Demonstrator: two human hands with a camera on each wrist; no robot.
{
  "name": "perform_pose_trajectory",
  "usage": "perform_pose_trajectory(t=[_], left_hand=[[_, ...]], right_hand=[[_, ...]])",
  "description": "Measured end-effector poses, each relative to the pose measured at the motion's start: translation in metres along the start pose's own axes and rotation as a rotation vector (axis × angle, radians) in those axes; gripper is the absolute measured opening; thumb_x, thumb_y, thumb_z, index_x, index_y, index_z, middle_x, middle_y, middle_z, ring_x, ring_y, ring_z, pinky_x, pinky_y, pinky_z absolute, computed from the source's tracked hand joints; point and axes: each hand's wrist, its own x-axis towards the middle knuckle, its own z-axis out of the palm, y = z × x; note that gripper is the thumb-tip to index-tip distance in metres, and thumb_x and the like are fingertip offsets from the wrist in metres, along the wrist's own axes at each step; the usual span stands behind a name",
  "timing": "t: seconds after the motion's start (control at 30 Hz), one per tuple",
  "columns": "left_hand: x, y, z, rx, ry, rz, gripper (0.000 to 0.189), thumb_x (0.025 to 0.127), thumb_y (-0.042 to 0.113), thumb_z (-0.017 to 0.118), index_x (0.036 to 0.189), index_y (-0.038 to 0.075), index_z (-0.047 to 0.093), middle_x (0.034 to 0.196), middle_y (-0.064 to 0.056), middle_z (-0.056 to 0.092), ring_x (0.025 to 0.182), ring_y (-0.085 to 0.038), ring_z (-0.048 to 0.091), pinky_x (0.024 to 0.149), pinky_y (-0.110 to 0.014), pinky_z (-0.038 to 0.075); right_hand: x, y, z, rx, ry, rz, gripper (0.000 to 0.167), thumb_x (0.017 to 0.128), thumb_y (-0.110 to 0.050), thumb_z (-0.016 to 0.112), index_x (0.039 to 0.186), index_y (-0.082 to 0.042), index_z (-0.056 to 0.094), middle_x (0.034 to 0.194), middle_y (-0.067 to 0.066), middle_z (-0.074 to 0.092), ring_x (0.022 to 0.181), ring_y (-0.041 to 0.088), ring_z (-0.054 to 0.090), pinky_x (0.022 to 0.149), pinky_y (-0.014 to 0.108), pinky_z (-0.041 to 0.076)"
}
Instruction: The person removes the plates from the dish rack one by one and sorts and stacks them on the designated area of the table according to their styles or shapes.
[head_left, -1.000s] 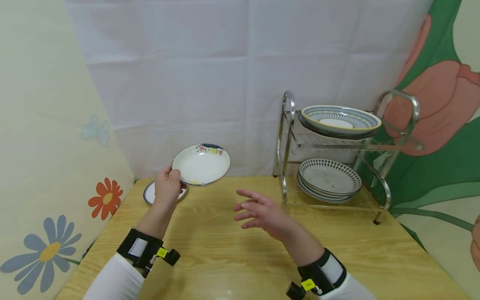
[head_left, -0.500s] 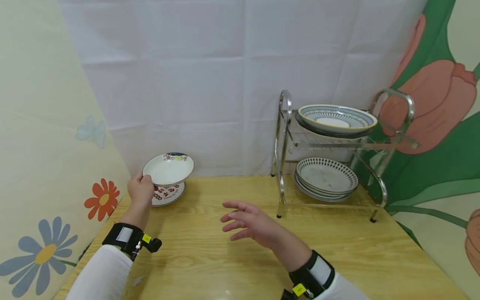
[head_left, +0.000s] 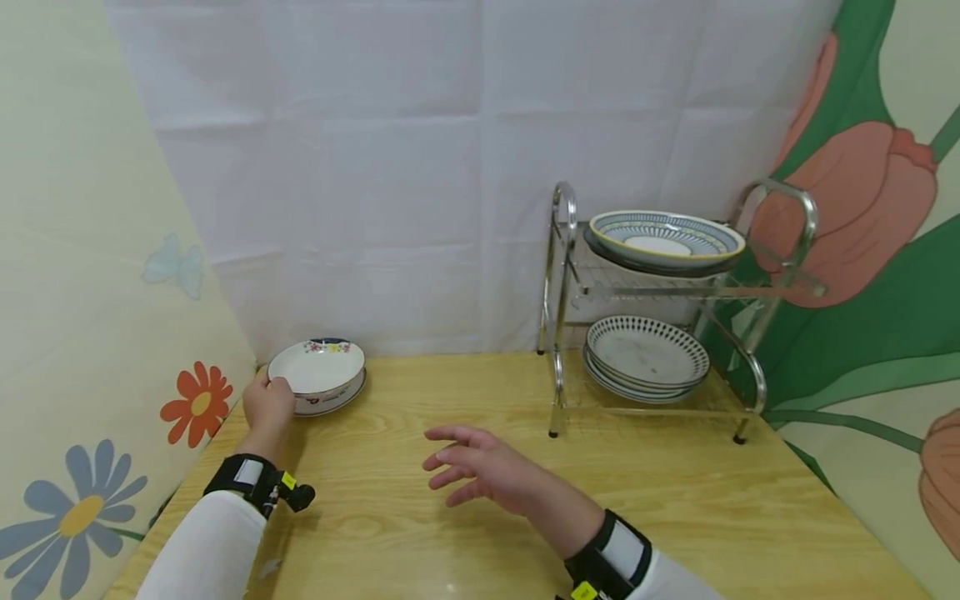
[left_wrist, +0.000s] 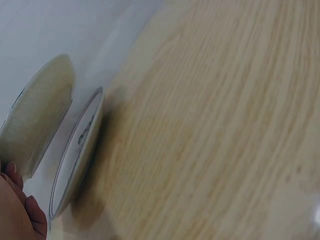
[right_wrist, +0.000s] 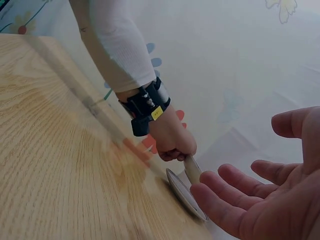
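My left hand (head_left: 268,406) grips the near left rim of a white plate with a floral edge (head_left: 315,368). This plate hangs just above a second plate with a dark rim line (head_left: 347,398), which lies on the table at the back left. A gap between the two plates (left_wrist: 40,115) shows in the left wrist view, where the lower plate (left_wrist: 77,152) rests on the wood. Fingers spread and holding nothing, my right hand (head_left: 480,471) hovers over the middle of the table.
A two-tier metal dish rack (head_left: 558,333) stands at the back right. Blue-patterned plates (head_left: 667,237) lie on its upper tier, and a stack of black-dotted plates (head_left: 647,354) on the lower one. The wooden table (head_left: 390,533) meets a white cloth backdrop (head_left: 360,183).
My left hand has carried the floral plate left and down until it sits over the lower plate. My right hand has drifted left and slightly down in view, still holding nothing.
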Motion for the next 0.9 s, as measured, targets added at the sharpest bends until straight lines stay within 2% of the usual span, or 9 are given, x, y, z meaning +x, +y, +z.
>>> perform_pose_trajectory(t=[0.4,0.57,0.9], left_hand=[[0.002,-0.014,0.000,0.082,0.007,-0.027,0.057,0.106,0.024,0.025,0.154,-0.001,0.042,0.164,-0.020,0.035,0.150,-0.036,0.037,0.123,-0.054,0.032],[0.004,-0.018,0.002,0.085,0.004,-0.053,0.057,0.107,0.027,0.025,0.154,-0.001,0.042,0.164,-0.020,0.035,0.148,-0.036,0.040,0.122,-0.054,0.032],[0.010,-0.022,0.004,0.090,0.042,-0.006,0.055,0.104,0.022,0.027,0.147,-0.004,0.051,0.159,-0.023,0.043,0.146,-0.039,0.042,0.122,-0.055,0.033]], right_hand=[[0.002,0.007,0.003,-0.002,0.000,0.022,0.050,0.104,-0.028,0.056,0.150,-0.010,0.049,0.130,0.019,0.065,0.106,0.024,0.071,0.085,0.044,0.061],[0.002,0.008,0.004,0.000,-0.002,0.030,0.049,0.104,-0.028,0.056,0.149,-0.011,0.049,0.127,0.015,0.067,0.106,0.024,0.071,0.085,0.043,0.061],[0.001,0.008,0.003,-0.005,-0.003,0.032,0.049,0.105,-0.029,0.055,0.151,-0.012,0.049,0.129,0.016,0.066,0.106,0.024,0.071,0.084,0.042,0.061]])
